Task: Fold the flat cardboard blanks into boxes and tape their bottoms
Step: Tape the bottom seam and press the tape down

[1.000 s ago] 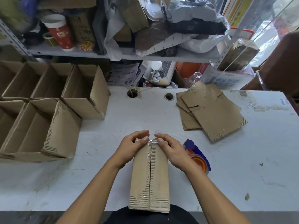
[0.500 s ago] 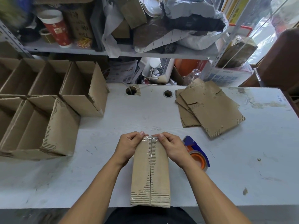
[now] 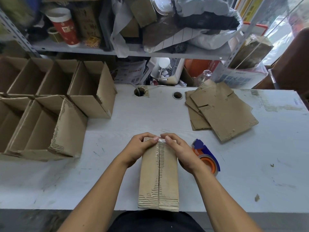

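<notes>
Both hands' fingers [image 3: 151, 140] clenched on box [image 3: 158, 174], tape dispenser [image 3: 206, 156] half hidden behind right wrist

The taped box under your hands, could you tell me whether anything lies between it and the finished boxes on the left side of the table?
Nothing visible does. The taped box sits at the near edge under both hands, and the table between it and the finished boxes shows bare. The tape dispenser and flat blanks lie on the right, off that path.

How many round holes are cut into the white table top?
2. Both lie along the far edge of the white table top: the left round hole and the smaller right round hole. Others may be hidden under cardboard.
</notes>
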